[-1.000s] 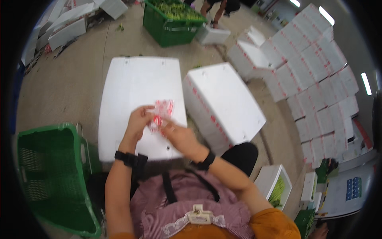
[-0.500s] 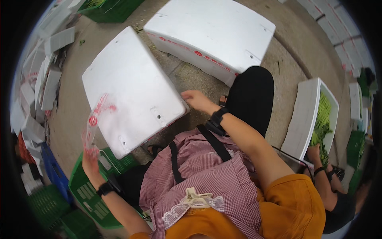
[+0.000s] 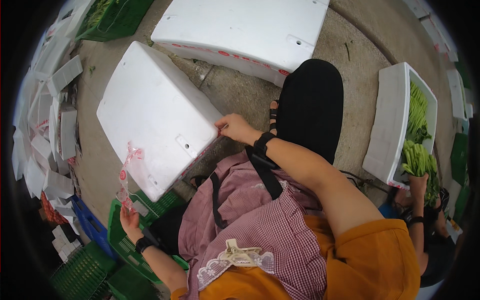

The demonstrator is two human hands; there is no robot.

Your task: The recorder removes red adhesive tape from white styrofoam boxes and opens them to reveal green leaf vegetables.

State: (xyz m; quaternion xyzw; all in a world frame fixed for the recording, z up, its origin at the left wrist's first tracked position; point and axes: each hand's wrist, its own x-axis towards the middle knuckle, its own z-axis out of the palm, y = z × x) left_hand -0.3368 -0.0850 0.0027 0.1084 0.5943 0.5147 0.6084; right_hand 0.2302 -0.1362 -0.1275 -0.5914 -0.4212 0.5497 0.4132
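Note:
A white foam box [image 3: 155, 105] with a lid stands at an angle before me. A strip of clear tape with red print [image 3: 123, 186] dangles along the box's near left corner, its lower end in the fingers of my left hand [image 3: 131, 222]. My right hand [image 3: 239, 129] is at the box's right near corner, fingertips pinched together on red-printed tape that runs along the side below the lid. How much tape lies between those fingertips is hidden.
Another white foam box [image 3: 240, 30] stands beyond. To the right, a person's hand [image 3: 418, 185] holds leafy greens [image 3: 419, 159] at an open foam box [image 3: 381, 125]. Green crates [image 3: 117, 232] and a blue crate [image 3: 92, 220] stand lower left. Foam pieces [image 3: 57, 185] are heaped at far left.
My right hand has come onto the box's corner and its fingers have closed there. My left hand has drawn lower and rightward with the tape. The other person has lifted greens.

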